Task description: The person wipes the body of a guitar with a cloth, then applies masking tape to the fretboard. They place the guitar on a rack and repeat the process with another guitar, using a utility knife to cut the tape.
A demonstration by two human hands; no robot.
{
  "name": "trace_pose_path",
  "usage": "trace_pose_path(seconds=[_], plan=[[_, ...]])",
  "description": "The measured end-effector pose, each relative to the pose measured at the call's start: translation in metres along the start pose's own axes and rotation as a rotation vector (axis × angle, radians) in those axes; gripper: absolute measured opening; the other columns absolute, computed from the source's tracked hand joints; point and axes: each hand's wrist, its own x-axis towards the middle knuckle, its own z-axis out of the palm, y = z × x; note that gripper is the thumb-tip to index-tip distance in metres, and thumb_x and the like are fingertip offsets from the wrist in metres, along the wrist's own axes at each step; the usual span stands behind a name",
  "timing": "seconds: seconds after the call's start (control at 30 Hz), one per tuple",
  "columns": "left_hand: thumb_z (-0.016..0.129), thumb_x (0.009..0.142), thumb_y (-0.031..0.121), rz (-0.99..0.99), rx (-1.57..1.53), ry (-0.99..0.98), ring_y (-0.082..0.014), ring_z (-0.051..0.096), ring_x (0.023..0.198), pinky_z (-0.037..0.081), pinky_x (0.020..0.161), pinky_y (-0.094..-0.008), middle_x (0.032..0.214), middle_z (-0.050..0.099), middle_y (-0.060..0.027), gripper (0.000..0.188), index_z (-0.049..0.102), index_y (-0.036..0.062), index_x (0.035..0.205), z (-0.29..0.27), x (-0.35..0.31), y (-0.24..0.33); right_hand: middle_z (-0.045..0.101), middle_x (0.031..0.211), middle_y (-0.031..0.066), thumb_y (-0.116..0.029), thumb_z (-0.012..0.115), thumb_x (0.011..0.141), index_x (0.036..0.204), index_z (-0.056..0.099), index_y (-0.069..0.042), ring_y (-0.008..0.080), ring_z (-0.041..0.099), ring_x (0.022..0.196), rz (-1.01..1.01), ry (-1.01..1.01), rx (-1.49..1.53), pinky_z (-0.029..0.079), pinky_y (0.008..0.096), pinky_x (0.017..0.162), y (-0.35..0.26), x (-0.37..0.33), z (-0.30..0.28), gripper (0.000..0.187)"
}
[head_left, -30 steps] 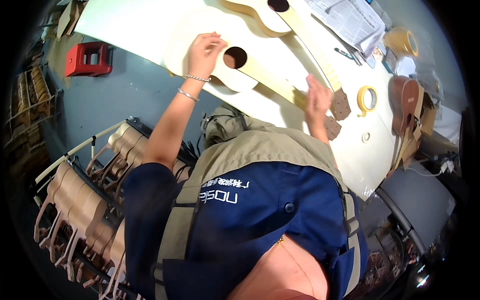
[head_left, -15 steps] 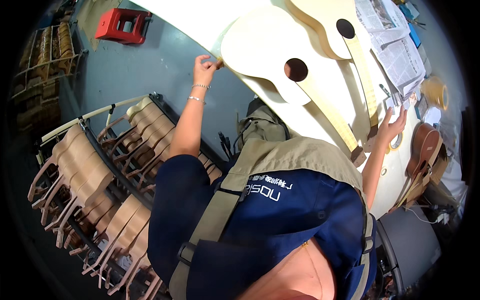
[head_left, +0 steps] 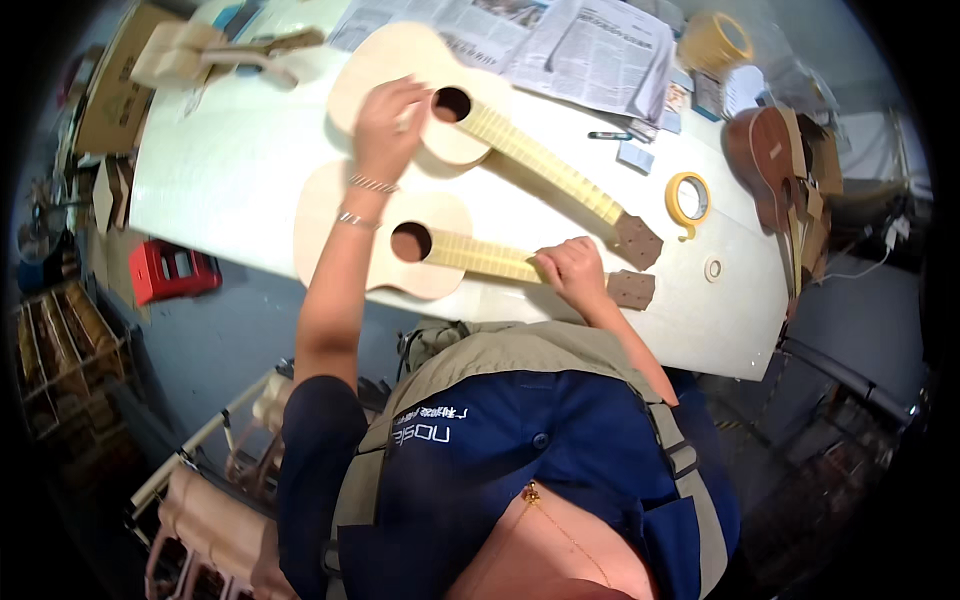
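Observation:
Two unfinished pale ukuleles lie on the white table, their fretboards covered with yellow tape and their brown headstocks pointing right. Over the body of the far ukulele, beside its soundhole, is my left hand. Its fingers are curled together, and whatever they pinch is too small to make out. My right hand closes on the neck of the near ukulele, just short of the headstock. My left forearm crosses in front of the near body and hides part of it.
Newspapers spread along the far side. To the right are a yellow tape roll, a small ring of tape and a brown ukulele. A red stool stands on the floor at left; a rack of bodies is lower left.
The view has swung round. My left hand has gone from the near ukulele's edge to above the far one's body. My right hand has come from the small cards to the near ukulele's neck.

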Motion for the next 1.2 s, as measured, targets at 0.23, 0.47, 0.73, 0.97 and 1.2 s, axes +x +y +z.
trace_pose_path(seconds=[0.23, 0.47, 0.73, 0.97, 1.2], plan=[[0.064, 0.08, 0.028, -0.087, 0.744, -0.515, -0.0289, 0.058, 0.092, 0.047, 0.081, -0.0365, 0.096, 0.062, -0.014, 0.026, 0.068, 0.0035, 0.086, 0.162, 0.088, -0.012, 0.056, 0.058, 0.0027, -0.022, 0.068, 0.078, 0.069, 0.066, -0.011, 0.0201, 0.055, 0.059, 0.046, -0.007, 0.047, 0.042, 0.0328, 0.062, -0.003, 0.003, -0.004, 0.014], [0.068, 0.078, 0.019, -0.368, -0.301, -0.188, -0.0142, 0.06, 0.076, 0.046, 0.066, -0.0244, 0.083, 0.064, -0.0027, 0.016, 0.065, 0.0048, 0.072, 0.147, 0.144, -0.018, 0.061, 0.069, 0.0036, -0.017, 0.068, 0.078, 0.075, 0.068, -0.01, 0.0216, 0.057, 0.068, 0.185, 0.014, 0.205, 0.044, 0.0332, 0.069, -0.004, 0.004, -0.011, 0.008], [0.046, 0.096, 0.024, -0.705, -1.334, -0.565, -0.0012, 0.04, 0.072, 0.035, 0.061, -0.0163, 0.081, 0.045, 0.0066, 0.014, 0.05, 0.0105, 0.096, 0.034, 0.042, 0.138, 0.042, 0.134, 0.0105, -0.011, 0.071, 0.072, 0.12, 0.055, -0.019, 0.0325, 0.039, 0.12, -0.056, 0.752, -0.277, 0.035, 0.0478, 0.098, 0.035, 0.092, -0.08, 0.051], [0.051, 0.093, 0.021, -0.198, -0.696, -0.314, -0.0195, 0.041, 0.107, 0.033, 0.095, -0.033, 0.125, 0.04, -0.0142, 0.016, 0.05, 0.0049, 0.094, -0.02, -0.032, 0.157, 0.053, 0.122, 0.0163, -0.014, 0.071, 0.073, 0.085, 0.061, -0.01, 0.0329, 0.048, 0.115, -0.039, 0.763, 0.263, 0.035, 0.0431, 0.102, -0.036, 0.112, -0.093, 0.016], [0.075, 0.075, 0.023, -0.011, -0.553, -0.375, -0.0325, 0.048, 0.115, 0.04, 0.094, -0.0388, 0.125, 0.05, -0.0162, 0.053, 0.052, 0.0075, 0.12, -0.033, -0.057, 0.154, 0.058, 0.115, 0.0128, -0.019, 0.051, 0.093, 0.123, 0.049, -0.001, 0.022, 0.061, 0.1, 0.87, -0.307, 2.445, 0.053, 0.0313, 0.084, -0.062, 0.058, -0.014, 0.034]])
